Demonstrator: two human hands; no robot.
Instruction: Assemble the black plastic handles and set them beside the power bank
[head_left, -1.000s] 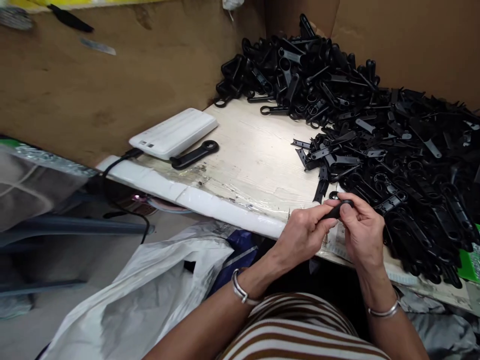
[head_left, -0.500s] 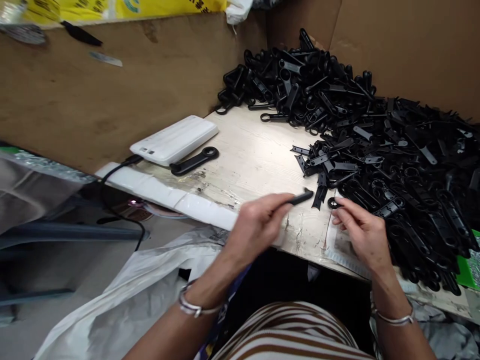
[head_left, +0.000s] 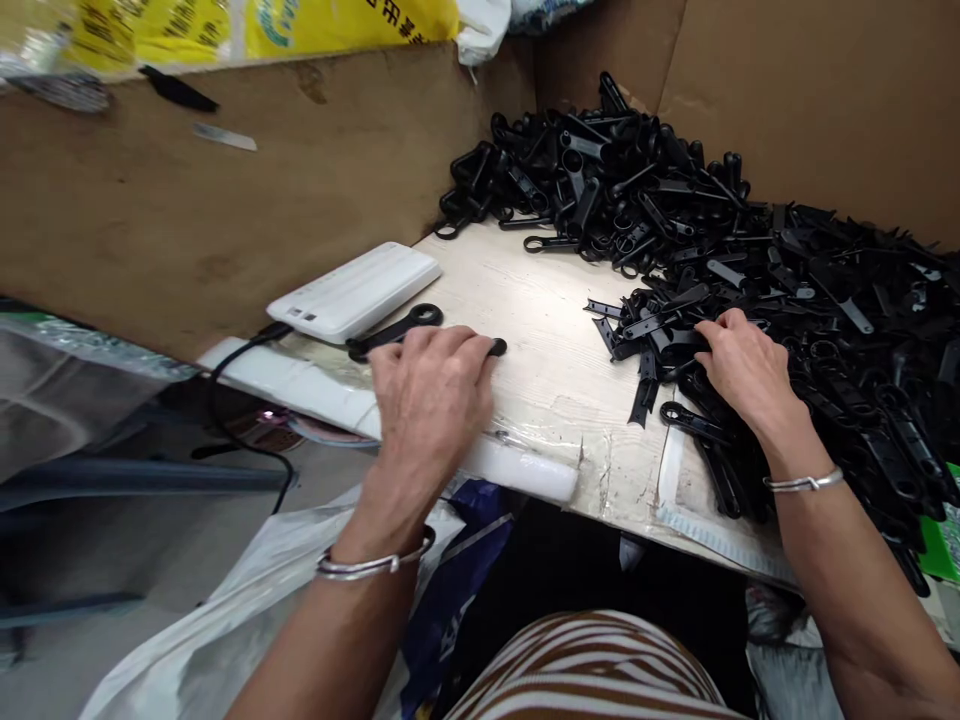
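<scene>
My left hand [head_left: 435, 395] is closed over a black plastic part [head_left: 497, 347] near the white box; only the part's rounded end shows past my fingers. Just behind that hand lies another black part with a ring end [head_left: 426, 314]. My right hand [head_left: 739, 360] reaches into the pile of black parts [head_left: 675, 200], thumb and fingers curled at a dark piece among them. In front of that hand, a part with a ring end [head_left: 694, 421] rests at the pile's near edge.
A white box-shaped device [head_left: 352, 290] with a black cable [head_left: 217, 375] sits at the left. Cardboard walls [head_left: 810, 100] stand behind the pile. White padding [head_left: 525, 470] lines the front table edge, and a green object [head_left: 941, 545] is at the far right.
My left hand has moved left with its black part, toward the part beside the white box. My right hand has left the ring-ended part at the edge and moved up into the pile.
</scene>
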